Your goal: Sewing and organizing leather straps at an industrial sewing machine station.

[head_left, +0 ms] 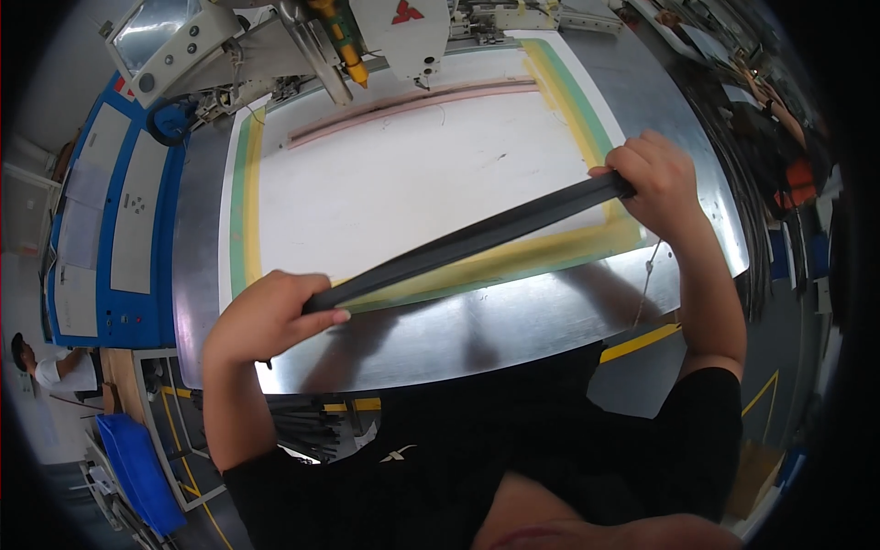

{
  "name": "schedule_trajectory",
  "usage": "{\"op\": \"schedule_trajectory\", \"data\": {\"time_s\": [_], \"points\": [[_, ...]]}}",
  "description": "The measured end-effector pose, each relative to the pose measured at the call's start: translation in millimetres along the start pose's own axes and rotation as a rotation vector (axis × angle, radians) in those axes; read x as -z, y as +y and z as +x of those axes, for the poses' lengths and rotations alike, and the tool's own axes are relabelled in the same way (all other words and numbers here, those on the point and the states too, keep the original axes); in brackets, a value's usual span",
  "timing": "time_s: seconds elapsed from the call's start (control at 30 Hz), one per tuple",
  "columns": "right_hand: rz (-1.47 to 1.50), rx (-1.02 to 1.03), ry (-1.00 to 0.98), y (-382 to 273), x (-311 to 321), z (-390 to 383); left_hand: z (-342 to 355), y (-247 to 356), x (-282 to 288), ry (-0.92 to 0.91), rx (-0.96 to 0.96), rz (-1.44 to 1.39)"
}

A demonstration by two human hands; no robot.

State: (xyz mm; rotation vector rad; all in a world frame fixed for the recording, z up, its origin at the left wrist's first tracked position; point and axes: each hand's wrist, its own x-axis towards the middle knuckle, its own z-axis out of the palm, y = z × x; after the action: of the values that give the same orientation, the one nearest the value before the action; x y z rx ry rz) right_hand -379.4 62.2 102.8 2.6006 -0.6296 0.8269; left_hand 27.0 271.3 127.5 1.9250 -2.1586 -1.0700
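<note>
A long black fabric-like strip (486,227) is stretched between my two hands, slanting up from left to right. My left hand (273,316) is closed round its lower left end, with the thumb along the strip. At the other end, farther away, my right hand (654,183) grips the strip in curled fingers. The strip hangs above the near edge of a white board (394,192), which is bordered with yellow and green tape. Across the board's far part lies a narrow pinkish slot or strip (412,108), apart from both hands.
A white sewing-machine-like head (399,37) and a yellow-tipped tool (353,69) overhang the far side. The board rests on a shiny metal table (458,335). At left stand a blue cabinet (142,220) and another person (69,371). Several dark strips (738,183) hang at right.
</note>
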Motion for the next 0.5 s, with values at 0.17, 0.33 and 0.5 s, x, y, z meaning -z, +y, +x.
{"op": "schedule_trajectory", "data": {"time_s": [0.17, 0.33, 0.5], "points": [[-0.132, -0.094, -0.386, 41, -45, -33, 86, -21, -18, 0.002, 0.028, 0.02], [-0.099, -0.271, -0.459, 83, -51, -67, 129, -44, -40, 0.476, -0.139, 0.078], [-0.069, -0.434, -0.52, 88, -40, -61, 128, -52, -36, 0.407, -0.045, -0.116]]}}
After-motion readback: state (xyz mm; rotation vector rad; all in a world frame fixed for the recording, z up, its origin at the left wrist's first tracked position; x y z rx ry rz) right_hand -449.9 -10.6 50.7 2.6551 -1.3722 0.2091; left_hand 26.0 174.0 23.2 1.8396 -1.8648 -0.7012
